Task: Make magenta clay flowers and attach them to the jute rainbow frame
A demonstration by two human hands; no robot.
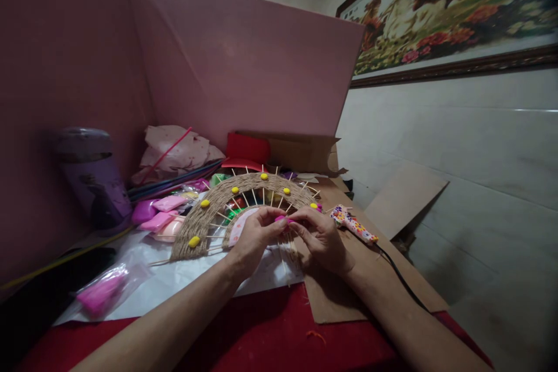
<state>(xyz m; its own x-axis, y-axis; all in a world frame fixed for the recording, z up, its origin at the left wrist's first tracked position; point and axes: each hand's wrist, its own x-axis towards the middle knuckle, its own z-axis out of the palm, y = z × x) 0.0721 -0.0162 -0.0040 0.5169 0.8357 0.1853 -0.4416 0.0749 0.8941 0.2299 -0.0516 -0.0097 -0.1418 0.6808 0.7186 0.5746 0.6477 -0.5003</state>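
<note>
A jute-wrapped arch (209, 209) lies on white plastic, with thin wooden sticks fanning out of it and yellow clay beads (194, 241) set along its rim. My left hand (255, 238) and my right hand (320, 238) meet at its middle. Both pinch one small piece of pink clay (282, 219) between their fingertips. A magenta bead (314, 206) sits at the arch's right end.
A floral-patterned glue gun (354, 225) with a black cord lies on brown cardboard (335, 296) to the right. Pink clay packets (163, 212), a bagged magenta lump (102, 293) and a purple flask (93, 177) stand to the left. A pink board (244, 64) walls the back.
</note>
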